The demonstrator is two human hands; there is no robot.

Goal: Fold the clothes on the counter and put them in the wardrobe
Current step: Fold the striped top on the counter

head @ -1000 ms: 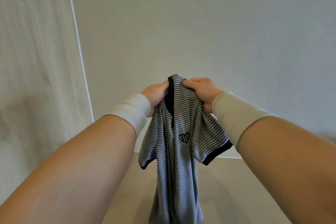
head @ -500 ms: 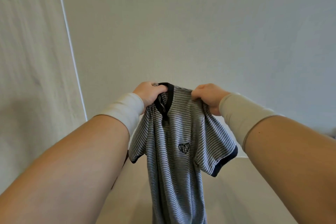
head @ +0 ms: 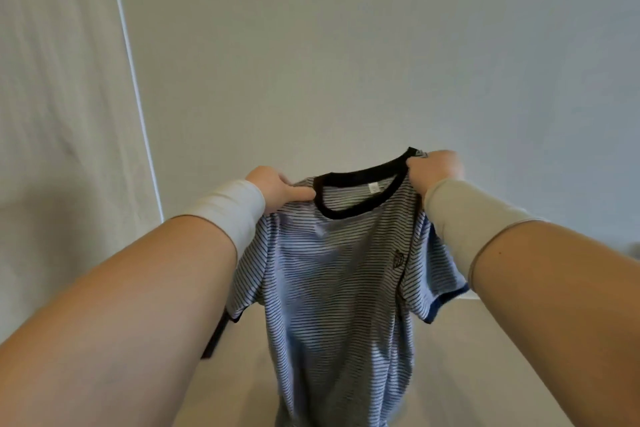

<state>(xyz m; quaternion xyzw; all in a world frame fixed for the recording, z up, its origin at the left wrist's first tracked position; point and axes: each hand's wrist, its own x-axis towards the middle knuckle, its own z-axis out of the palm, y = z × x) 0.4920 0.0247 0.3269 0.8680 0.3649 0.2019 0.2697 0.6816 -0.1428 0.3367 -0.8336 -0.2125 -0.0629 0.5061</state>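
left hand (head: 277, 189) and right hand (head: 434, 168) each pinch a shoulder of the striped t-shirt (head: 339, 270) either side of the collar, spreading it wide so it hangs flat below the grip, over the counter (head: 485, 357), ready for folding.

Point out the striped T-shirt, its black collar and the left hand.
striped T-shirt (head: 332, 274): head view, on the chest fabric.
black collar (head: 360, 209): head view, on the front band.
left hand (head: 277, 189): head view, on the back of the hand.
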